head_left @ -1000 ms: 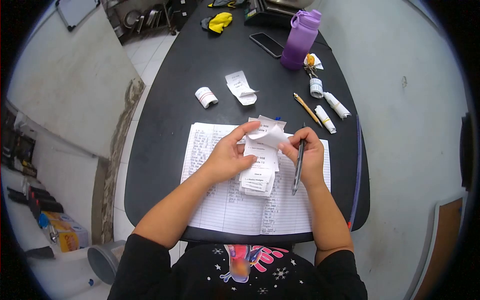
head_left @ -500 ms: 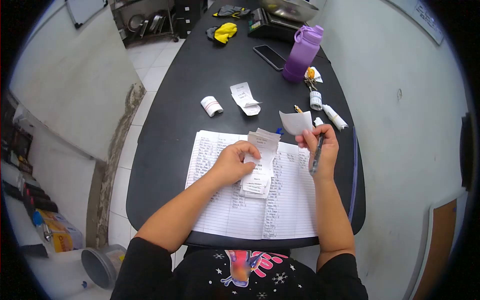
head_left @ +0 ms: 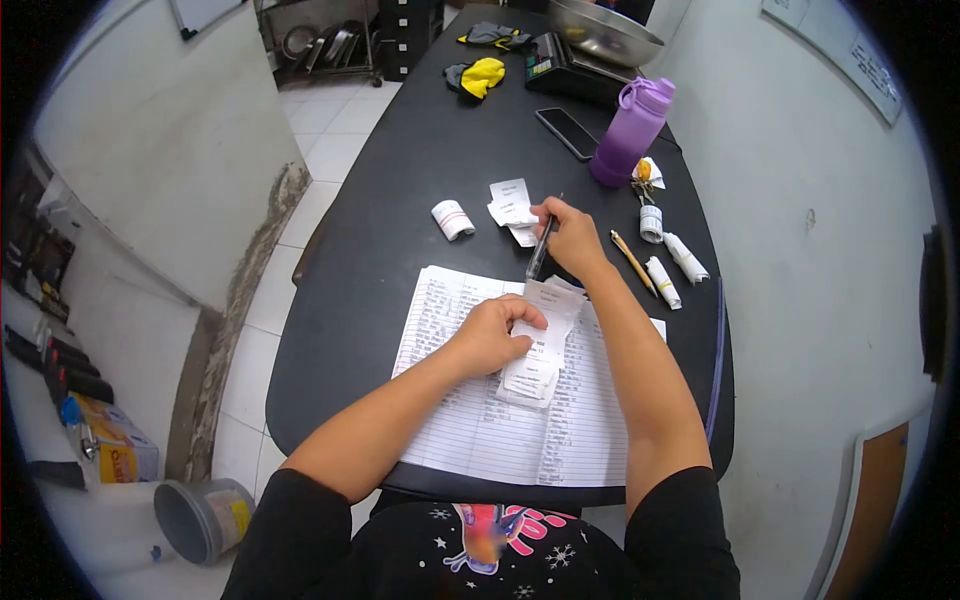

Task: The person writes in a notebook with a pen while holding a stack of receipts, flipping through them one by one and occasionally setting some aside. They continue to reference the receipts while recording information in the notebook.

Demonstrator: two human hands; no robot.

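An open lined notebook (head_left: 470,435) with handwritten columns lies at the table's near edge. On it my left hand (head_left: 495,338) is closed on a stack of printed paper slips (head_left: 535,372), thumb and fingers pinching their left side. Beyond the notebook, my right hand (head_left: 567,238) has its fingers wrapped round a dark pen (head_left: 540,252), tip pointing down toward me. Its fingertips are at the right edge of a loose pile of slips (head_left: 512,205). Whether they also grip a slip is hidden. A curled paper roll (head_left: 453,220) rests left of that pile.
On the right stand a purple bottle (head_left: 632,130), paper rolls (head_left: 685,258), a wooden pen (head_left: 633,262) and keys (head_left: 643,188). Farther off are a phone (head_left: 567,133), yellow-grey gloves (head_left: 482,77) and a scale (head_left: 570,70) with a metal bowl (head_left: 610,30). A wall (head_left: 800,300) borders the right side.
My right hand has moved left and forward from the notebook's right side to the loose slips, keeping the pen. The slip it held up is no longer seen raised. The view has shifted slightly.
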